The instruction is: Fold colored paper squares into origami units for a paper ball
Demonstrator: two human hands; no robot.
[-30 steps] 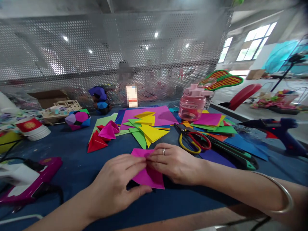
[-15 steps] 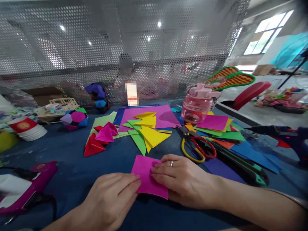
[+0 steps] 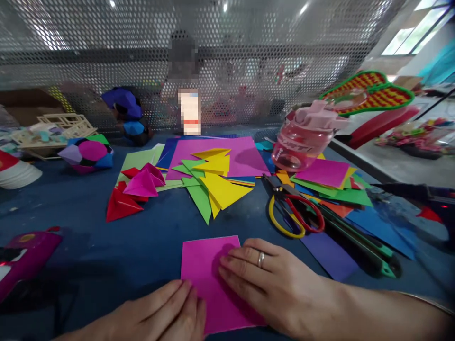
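A square sheet of magenta paper lies low in the middle of the head view, between my hands. My left hand grips its left edge, fingers pressed together; the thumb is hidden. My right hand, with a ring on one finger, has its fingers laid together over the sheet's right part, and its thumb is out of sight too. Beyond the sheet lie folded yellow paper pieces and green ones. Left of those sit a folded magenta piece and red pieces.
Scissors and a black-green utility knife lie at right, near stacked coloured paper and a pink bottle. A glue gun is at far right, a purple device at left. A perforated metal screen stands behind.
The view has tipped downward and come closer. The magenta sheet has turned, so its edges run straighter to me. Both hands stay on it, the left one lower in view.
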